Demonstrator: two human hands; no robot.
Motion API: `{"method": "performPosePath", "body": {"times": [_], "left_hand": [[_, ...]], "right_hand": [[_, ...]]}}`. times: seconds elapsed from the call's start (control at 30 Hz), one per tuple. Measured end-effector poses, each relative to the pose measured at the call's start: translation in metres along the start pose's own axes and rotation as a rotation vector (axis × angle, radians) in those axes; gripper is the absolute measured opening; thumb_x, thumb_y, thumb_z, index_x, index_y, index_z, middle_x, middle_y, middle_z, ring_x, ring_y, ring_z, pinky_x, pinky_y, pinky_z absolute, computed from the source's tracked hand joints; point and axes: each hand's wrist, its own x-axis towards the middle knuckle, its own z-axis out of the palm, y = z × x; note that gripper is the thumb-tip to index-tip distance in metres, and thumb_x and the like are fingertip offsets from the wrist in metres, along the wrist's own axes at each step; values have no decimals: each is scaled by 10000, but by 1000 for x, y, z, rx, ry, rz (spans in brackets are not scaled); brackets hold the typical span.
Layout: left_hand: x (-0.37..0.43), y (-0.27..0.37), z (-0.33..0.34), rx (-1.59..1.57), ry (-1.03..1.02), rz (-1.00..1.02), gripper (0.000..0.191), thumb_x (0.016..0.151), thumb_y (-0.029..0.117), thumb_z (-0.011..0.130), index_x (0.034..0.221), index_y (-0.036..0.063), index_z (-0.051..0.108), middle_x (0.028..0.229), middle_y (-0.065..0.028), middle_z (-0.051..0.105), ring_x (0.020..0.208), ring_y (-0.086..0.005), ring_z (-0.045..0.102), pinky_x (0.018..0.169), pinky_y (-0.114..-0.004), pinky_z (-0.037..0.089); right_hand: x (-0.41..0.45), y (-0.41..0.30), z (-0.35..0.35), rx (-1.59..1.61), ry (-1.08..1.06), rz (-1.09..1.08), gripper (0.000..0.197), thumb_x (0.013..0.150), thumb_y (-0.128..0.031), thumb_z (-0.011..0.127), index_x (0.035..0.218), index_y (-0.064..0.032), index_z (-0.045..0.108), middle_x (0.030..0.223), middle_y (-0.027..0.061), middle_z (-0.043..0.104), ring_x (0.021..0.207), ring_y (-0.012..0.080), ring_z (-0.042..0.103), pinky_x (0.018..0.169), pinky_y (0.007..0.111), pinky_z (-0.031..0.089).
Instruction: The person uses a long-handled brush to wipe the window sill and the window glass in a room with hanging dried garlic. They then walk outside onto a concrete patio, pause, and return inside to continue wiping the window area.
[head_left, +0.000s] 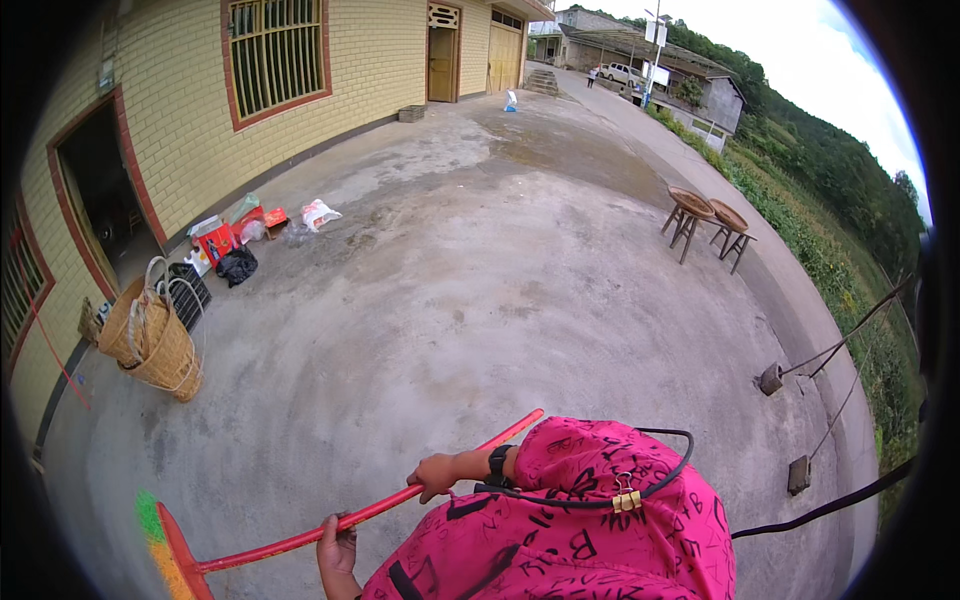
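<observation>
A broom with a red handle (281, 548) slants across the lower part of the head view. Its red head and green and orange bristles (161, 551) are at the lower left. My left hand (337, 541) is closed around the handle, nearer the bristles. Higher up the same handle, my right hand (435, 476) grips it, with a black watch (498, 465) on that wrist. The handle's upper end shows beyond the right forearm. A bright pink garment with black lettering covers my arms and body, and a black cable (570, 503) held by clips runs over it.
Woven baskets (166, 352) and a black crate (187, 292) stand by the doorway at left, near red boxes (217, 241) and a black plastic bag (237, 265). Round woven trays (691, 202) rest on wooden stools at right. Wires rise from concrete blocks (799, 475). Far off, a person (592, 77) is on the road.
</observation>
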Motion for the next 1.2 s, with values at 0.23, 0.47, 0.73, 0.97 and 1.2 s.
{"method": "performPosePath", "body": {"times": [0.23, 0.47, 0.73, 0.97, 1.2], "left_hand": [[64, 21, 35, 28, -94, -104, 165, 820, 219, 588, 863, 61, 573, 856, -91, 630, 627, -148, 569, 558, -243, 459], [85, 27, 53, -33, -52, -65, 148, 813, 191, 596, 857, 53, 566, 833, -112, 632, 635, -172, 582, 535, -259, 472], [57, 72, 5, -15, 57, 83, 154, 822, 194, 585, 797, 42, 604, 760, -72, 639, 596, -121, 571, 547, -219, 460], [26, 169, -92, -80, 304, 264, 174, 818, 234, 598, 832, 60, 604, 820, -65, 640, 644, -93, 565, 574, -198, 458], [56, 286, -213, -137, 371, 422, 209, 818, 261, 604, 838, 52, 605, 762, -31, 624, 618, -79, 553, 563, -193, 451]], "right_hand": [[-13, 83, -79, 513, 313, 36, 464, 806, -479, 531, 980, -53, 586, 845, 117, 634, 772, 255, 596, 709, 357, 462], [-39, 161, -335, 947, 1309, 448, 270, 800, -279, 584, 880, -22, 587, 697, 53, 581, 558, 127, 509, 499, 266, 427], [4, -44, -408, 378, 957, -540, 245, 829, -220, 591, 936, -3, 552, 728, 10, 555, 632, 83, 481, 576, 225, 409], [190, -150, -257, -217, 220, -641, 419, 749, -299, 662, 1061, -62, 512, 942, 127, 568, 857, 286, 556, 732, 361, 464], [382, -207, -158, -425, -136, -544, 517, 724, -400, 650, 1100, -94, 468, 994, 160, 554, 945, 344, 531, 785, 400, 448]]}}
